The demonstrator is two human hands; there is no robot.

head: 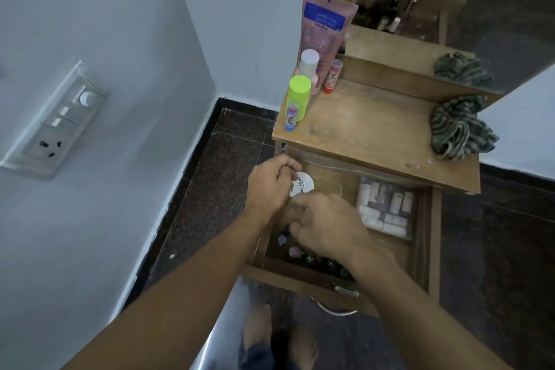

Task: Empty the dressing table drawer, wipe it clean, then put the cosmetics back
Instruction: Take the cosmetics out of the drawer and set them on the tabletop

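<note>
Now, in the drawer (300, 274), the left hand (271, 186) curls round the white tub (304, 185); the right hand (327, 225) is blurred, grip unclear. Best lift bottles (294, 252) upright.

open wooden drawer (288, 275) holds nail polish bottles (292, 251) and a white tub (304, 185).

Home bedroom corner — wooden dressing table (375, 126) with mirror (450, 9), cosmetics, wall switchboard (57, 120), tiled floor (222, 177).

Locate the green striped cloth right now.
Head view: the green striped cloth lies bunched on the dressing table top, right side, beside the mirror.
</note>
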